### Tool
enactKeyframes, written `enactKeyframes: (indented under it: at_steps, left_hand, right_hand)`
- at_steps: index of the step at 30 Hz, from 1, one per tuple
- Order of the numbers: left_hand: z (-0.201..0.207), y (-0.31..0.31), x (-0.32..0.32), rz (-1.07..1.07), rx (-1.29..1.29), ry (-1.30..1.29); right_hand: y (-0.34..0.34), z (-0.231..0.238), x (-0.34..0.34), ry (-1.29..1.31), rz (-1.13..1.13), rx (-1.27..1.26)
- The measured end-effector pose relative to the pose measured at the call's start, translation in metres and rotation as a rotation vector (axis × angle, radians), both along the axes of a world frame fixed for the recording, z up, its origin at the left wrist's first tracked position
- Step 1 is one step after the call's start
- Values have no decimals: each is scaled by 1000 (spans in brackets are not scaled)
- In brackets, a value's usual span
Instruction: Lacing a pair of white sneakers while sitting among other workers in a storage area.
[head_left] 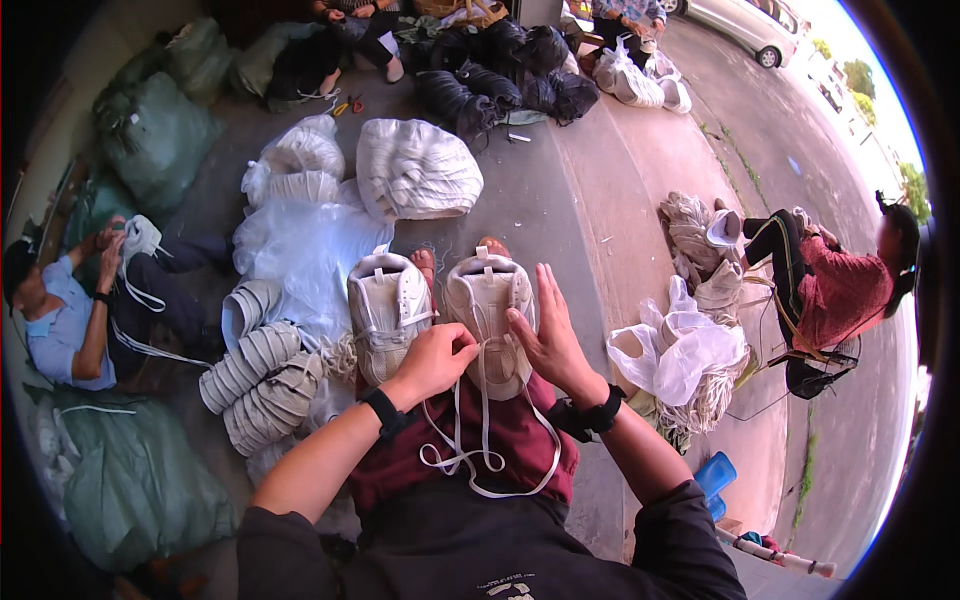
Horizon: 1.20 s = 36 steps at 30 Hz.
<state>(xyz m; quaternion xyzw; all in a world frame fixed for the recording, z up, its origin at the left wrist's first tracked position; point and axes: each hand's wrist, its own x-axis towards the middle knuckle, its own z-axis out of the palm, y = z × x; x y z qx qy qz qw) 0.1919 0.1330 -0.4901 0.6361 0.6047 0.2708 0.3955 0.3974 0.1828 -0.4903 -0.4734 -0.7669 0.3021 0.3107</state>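
- Well, the bare floor [545, 190] runs under everything here, with a silver car [745, 28] standing on the road at the far right.
- A co-worker in a dark red top [845, 270] sits at the right; another, in a light blue shirt [75, 325], sits at the left with a white shoe [143, 238] in hand.
- A bulging green sack [140, 480] fills the lower left corner.
- Beyond the person's feet lies a rounded off-white bundle [418, 170], just beside a heap of clear plastic [295, 250].
- Two pale shoes, a left one [385, 312] and a right one [487, 290], lie side by side over the person's maroon-clad lap.
- The right hand [558, 345] is spread open, fingers straight, beside the right shoe.
- The left hand [435, 358] has its fingertips bunched near the laces; I can't tell whether that grip has hold of one.
- White laces [485, 425] trail loosely from the right shoe.
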Motion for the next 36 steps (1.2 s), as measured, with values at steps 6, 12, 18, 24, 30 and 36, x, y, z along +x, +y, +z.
enactKeyframes:
  at_steps: [6,12,18,24,30,36]
  left_hand:
    - [5,2,-6,-20,103,50]
    - [15,9,-17,-157,112,122]
    - [28,1,-16,-224,638,530]
    - [34,16,-25,-423,636,666]
    - [33,27,-26,-571,573,634]
    - [24,25,-27,-590,634,630]
  right_hand:
    - [7,-39,-25,159,-21,-83]
    - [4,-45,-28,156,-39,-48]
    - [-5,-47,-35,122,-37,-29]
    - [-10,-50,-41,100,-53,-13]
    - [-12,-51,-45,73,-63,13]
    - [-15,-47,-48,68,-77,-8]
